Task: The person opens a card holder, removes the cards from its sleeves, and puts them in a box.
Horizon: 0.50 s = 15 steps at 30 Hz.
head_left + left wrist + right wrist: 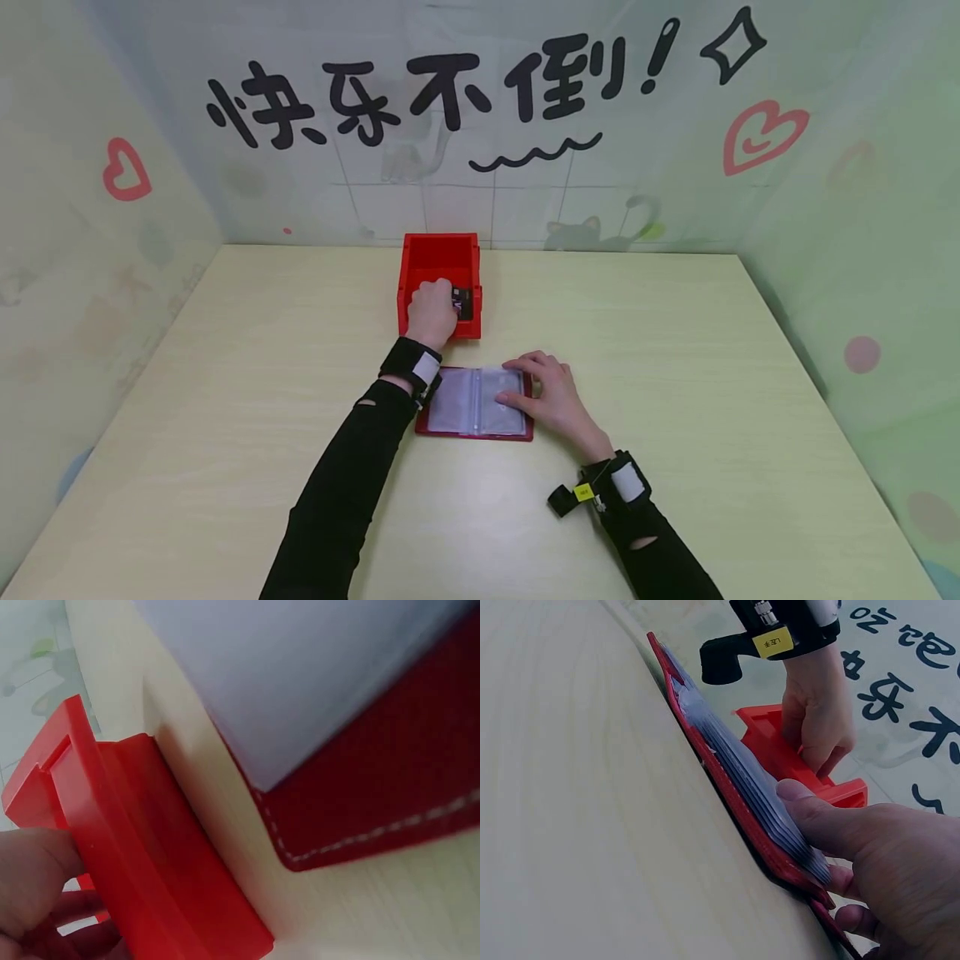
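An open card holder (476,403) with a dark red cover and clear plastic sleeves lies flat on the table. My right hand (551,396) holds its right edge, the thumb (810,814) over the sleeves and the other fingers at the cover's edge. Beyond the holder stands a red plastic bin (438,250). Into its near part reaches my left hand (432,315), fingers bent downward. A dark card (462,303) shows in the bin just right of these fingers. The bin wall hides the left fingertips, so whether they grip a card is unclear.
The pale wooden table (675,350) extends to both sides. Printed wall panels (450,200) enclose it at the back, left and right. Each wrist wears a black strap, and a small camera (564,500) juts out from the right one.
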### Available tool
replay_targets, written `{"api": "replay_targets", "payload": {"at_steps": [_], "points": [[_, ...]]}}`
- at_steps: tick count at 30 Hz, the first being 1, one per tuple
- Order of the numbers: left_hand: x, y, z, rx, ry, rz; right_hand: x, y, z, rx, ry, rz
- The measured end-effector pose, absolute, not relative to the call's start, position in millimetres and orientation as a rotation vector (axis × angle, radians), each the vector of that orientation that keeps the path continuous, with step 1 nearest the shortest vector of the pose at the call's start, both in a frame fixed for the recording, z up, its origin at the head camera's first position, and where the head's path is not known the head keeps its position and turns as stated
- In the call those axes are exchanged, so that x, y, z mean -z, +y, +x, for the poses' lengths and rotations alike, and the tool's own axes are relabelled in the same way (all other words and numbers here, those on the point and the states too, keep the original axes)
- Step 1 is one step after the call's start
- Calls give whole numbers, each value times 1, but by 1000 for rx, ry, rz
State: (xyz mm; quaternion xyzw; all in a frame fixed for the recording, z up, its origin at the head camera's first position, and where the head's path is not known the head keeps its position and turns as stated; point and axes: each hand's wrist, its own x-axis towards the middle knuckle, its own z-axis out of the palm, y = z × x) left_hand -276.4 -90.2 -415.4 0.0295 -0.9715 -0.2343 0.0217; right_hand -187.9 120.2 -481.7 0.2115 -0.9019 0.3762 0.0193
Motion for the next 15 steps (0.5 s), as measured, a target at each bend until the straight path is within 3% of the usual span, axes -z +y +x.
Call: {"api": "replay_targets", "payload": {"at_steps": [15], "points": [[417, -88, -273, 678, -3042, 81, 484, 120, -188, -1174, -2802, 649]]}}
